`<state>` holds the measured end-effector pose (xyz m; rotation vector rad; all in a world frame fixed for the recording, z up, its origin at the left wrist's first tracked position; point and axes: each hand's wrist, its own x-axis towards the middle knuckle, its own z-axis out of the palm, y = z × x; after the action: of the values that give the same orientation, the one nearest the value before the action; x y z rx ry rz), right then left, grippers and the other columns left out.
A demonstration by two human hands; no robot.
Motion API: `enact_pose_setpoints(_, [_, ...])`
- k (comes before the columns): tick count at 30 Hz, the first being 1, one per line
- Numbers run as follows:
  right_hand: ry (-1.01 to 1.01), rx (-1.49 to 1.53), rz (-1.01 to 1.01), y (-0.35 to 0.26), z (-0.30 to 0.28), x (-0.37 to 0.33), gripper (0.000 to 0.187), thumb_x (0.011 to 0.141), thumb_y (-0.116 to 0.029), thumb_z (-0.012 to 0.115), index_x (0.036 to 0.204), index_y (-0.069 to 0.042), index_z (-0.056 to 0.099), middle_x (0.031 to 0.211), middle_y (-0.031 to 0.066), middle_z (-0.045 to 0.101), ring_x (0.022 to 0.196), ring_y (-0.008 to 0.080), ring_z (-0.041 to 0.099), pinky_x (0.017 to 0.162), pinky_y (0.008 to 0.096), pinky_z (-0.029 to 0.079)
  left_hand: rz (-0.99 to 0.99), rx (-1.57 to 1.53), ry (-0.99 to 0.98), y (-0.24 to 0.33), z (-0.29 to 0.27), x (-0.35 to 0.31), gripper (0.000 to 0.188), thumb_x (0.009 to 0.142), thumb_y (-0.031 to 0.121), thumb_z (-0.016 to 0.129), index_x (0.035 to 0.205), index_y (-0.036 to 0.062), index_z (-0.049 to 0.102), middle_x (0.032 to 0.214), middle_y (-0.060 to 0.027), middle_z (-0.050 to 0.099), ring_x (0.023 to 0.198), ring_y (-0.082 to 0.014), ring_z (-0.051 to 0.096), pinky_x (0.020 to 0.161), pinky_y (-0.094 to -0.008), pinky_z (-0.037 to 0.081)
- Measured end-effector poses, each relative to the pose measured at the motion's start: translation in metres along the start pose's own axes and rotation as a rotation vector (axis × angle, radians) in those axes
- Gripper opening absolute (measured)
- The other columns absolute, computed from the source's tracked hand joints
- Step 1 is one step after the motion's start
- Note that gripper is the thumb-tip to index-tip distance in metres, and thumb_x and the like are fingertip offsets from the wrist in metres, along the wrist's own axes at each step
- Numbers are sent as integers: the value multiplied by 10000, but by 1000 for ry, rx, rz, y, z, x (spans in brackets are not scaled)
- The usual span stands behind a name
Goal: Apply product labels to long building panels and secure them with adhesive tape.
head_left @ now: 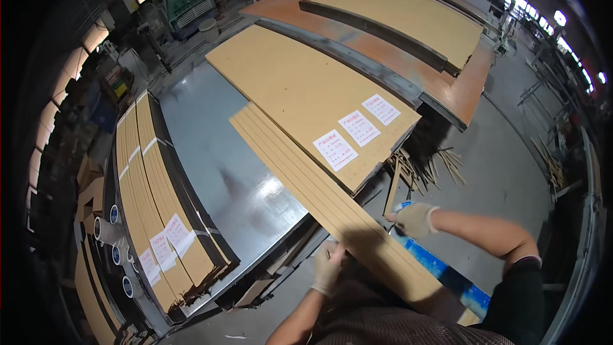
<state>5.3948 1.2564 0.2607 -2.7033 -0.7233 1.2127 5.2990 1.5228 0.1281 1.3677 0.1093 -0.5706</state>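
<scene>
A stack of long, narrow tan boards runs slantwise from the metal table toward my body. My left hand, in a pale glove, is closed at the stack's left edge; what its curled fingers hold is hidden. Across the stack, my gloved right hand is closed around a small blue object with a dark tip, its kind too small to tell. Beside the stack lies a wide tan panel pile, carrying several white paper labels with red print.
Strapped bundles of tan boards stand at the table's left. The shiny metal tabletop lies between the bundles and the stack. A blue-painted beam is under the stack's right side. Loose thin strips spread below the panels. Another panel lies farther back.
</scene>
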Motion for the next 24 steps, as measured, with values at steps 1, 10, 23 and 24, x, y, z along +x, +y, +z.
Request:
enact_pose_setpoints(1, [5,0,23,5,13,-1,369,893,-187,559,1257,-138,586,981,181,690,932,357,658,760,432,511,-70,113,141,22,2,6,230,942,223,627,823,28,650,706,-29,599,682,-111,568,644,-292,482])
enact_pose_setpoints(10, [-99,1091,-58,-65,16,-16,393,969,-265,547,1339,-136,574,1083,86,676,898,162,648,760,342,518,246,-185,101,110,69,-49,41,920,57,613,919,17,606,701,-34,581,626,-122,563,584,-239,471])
enact_pose_setpoints(23, [325,558,-331,27,59,75,308,817,-57,600,1119,-12,635,1067,217,656,960,378,609,866,436,481,13,-693,-117,-3,44,44,295,913,273,649,1118,61,626,963,-7,620,872,-125,587,744,-298,516])
enact_pose_setpoints(24, [321,557,-335,17,57,70,308,817,-57,600,1119,-12,635,1067,217,656,960,378,609,866,436,481,-58,-706,-167,-24,35,48,335,927,263,634,1183,56,578,1044,-32,593,953,-136,563,813,-312,493])
